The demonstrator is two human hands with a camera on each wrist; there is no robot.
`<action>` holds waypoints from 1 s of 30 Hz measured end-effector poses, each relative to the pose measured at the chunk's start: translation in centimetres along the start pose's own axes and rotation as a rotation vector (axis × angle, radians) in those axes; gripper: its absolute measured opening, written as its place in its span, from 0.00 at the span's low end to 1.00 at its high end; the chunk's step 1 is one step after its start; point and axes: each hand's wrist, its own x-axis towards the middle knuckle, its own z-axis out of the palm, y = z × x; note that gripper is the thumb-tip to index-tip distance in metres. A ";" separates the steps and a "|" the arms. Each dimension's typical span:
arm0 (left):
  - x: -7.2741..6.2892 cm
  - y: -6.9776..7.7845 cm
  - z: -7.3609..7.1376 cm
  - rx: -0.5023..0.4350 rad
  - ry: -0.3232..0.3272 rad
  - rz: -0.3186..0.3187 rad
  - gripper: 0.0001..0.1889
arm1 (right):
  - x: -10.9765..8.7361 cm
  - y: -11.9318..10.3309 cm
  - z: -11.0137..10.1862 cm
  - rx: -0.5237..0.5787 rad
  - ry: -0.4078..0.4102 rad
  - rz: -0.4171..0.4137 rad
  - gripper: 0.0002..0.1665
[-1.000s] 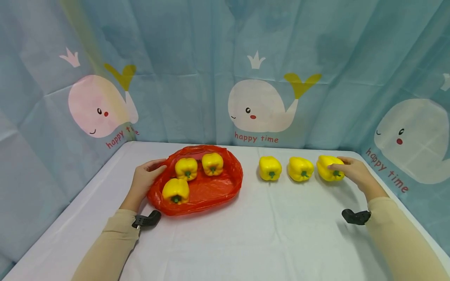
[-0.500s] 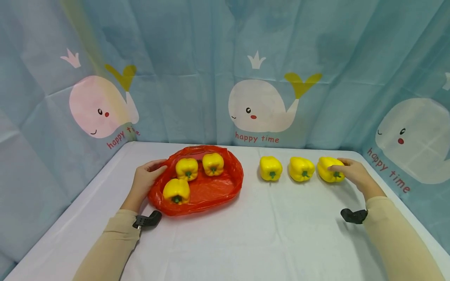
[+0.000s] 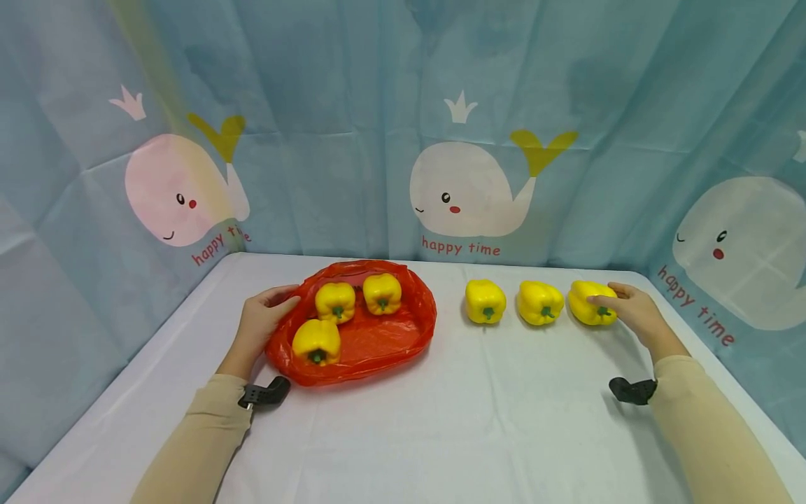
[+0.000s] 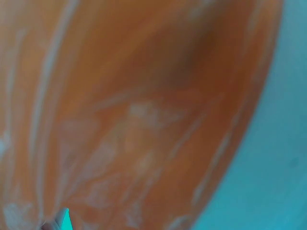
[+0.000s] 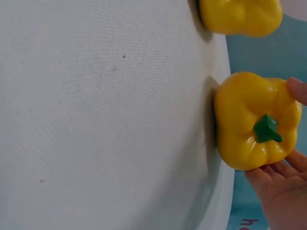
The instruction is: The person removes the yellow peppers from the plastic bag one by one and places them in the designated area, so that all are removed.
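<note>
Nearest, black wrist cameras (image 3: 267,392) project from beige sleeves (image 3: 198,434) above the white cloth-covered table (image 3: 403,441). The left hand (image 3: 261,322) grips the side of an open, rounded red plastic bag (image 3: 384,343). Inside, right of that hand, sit three glossy yellow bell peppers with green stems (image 3: 316,341), one nearer, two farther. The right hand (image 3: 639,311) grasps a blocky yellow pepper (image 3: 584,301) between thumb and fingers. Two loose yellow peppers (image 3: 485,301) stand between that hand and the bag. Beyond both hands hangs a blue whale-print curtain (image 3: 340,189).
</note>
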 end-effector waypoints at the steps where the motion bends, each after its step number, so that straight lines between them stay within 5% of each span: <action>1: 0.0 0.0 0.0 -0.002 0.000 0.001 0.31 | 0.0 0.0 0.1 0.003 0.005 -0.001 0.59; 10: 0.3 -0.2 0.0 -0.008 0.003 0.001 0.31 | -0.6 -1.0 0.5 0.004 0.124 -0.060 0.57; 18: 0.3 -0.2 0.0 -0.005 0.003 0.006 0.31 | -2.5 -3.8 1.2 0.188 0.273 -0.166 0.48; 30: 0.4 -0.3 0.0 0.001 0.006 0.014 0.31 | -6.2 -9.0 5.5 0.160 0.179 -0.369 0.46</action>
